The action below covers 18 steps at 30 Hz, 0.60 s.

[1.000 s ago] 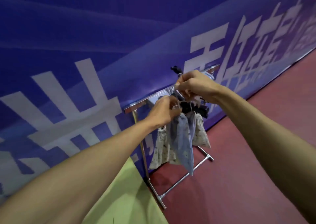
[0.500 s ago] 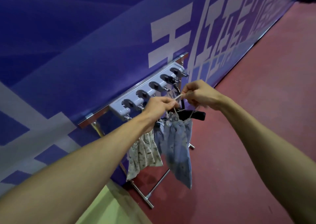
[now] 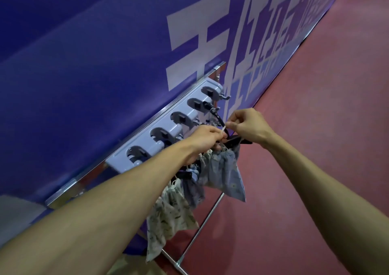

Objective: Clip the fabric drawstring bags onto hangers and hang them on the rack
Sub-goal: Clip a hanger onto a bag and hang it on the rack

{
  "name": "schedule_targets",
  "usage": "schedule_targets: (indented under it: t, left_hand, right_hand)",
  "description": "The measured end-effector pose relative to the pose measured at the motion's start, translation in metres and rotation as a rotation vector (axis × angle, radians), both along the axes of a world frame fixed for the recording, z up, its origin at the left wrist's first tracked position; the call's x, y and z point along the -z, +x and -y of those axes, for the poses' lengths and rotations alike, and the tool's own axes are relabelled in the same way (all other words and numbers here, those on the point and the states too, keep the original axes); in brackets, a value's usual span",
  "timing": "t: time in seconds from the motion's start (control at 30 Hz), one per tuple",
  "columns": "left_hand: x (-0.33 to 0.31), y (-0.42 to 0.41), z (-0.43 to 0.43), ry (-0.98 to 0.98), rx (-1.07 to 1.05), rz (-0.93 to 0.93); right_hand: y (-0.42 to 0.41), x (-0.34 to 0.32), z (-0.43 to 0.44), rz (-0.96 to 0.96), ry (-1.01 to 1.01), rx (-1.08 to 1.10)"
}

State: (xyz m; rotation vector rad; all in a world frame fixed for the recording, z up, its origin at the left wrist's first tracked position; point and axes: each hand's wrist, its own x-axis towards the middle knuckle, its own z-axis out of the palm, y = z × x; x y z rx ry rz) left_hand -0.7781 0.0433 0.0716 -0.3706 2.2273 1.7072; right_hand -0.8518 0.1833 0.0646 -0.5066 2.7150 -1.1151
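Note:
A grey-blue hook strip [image 3: 168, 131] runs along the top rail of a chrome rack. My left hand [image 3: 207, 137] and my right hand [image 3: 247, 126] meet just below it, each pinching an end of a pale drawstring [image 3: 223, 129]. Under them hangs a blue patterned drawstring bag [image 3: 227, 173] clipped to a black hanger [image 3: 240, 141], whose hook rises behind my fingers toward the strip. To its left hang a darker blue bag [image 3: 192, 187] and a cream printed bag [image 3: 168, 213] on their own black clips. The clips' jaws are mostly hidden.
A blue banner wall [image 3: 94, 54] with white characters stands right behind the rack. The rack's chrome base bars [image 3: 202, 228] lie on the red floor [image 3: 305, 106]. A yellow-green surface [image 3: 134, 268] shows at the bottom edge.
The view has drawn closer and tilted down onto the hook strip. Both hands have stayed pinched together above the blue bag, which now swings out to the right.

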Motion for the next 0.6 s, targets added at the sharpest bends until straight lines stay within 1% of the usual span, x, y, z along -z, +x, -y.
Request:
schedule_targets:
  t: [0.07,0.13,0.3,0.47,0.6]
  left_hand:
    - [0.006,-0.015,0.000,-0.026,0.056,0.030]
    - [0.011,-0.031,0.002,-0.032,0.078,0.033]
    - [0.025,-0.074,0.007,-0.003,0.005,0.066]
    - [0.036,-0.094,0.013,0.052,-0.061,0.100]
    - [0.037,-0.103,0.015,0.150,-0.084,0.162]
  right_hand:
    - [-0.014,0.009,0.004,-0.041,0.027,0.038]
    - [-0.027,0.017,0.008,-0.060,0.009,0.078]
    - [-0.060,0.034,0.021,-0.087,-0.050,0.157]
    - [-0.084,0.043,0.045,-0.066,-0.131,0.195]
    - [-0.096,0.049,0.057,-0.023,-0.212,0.278]
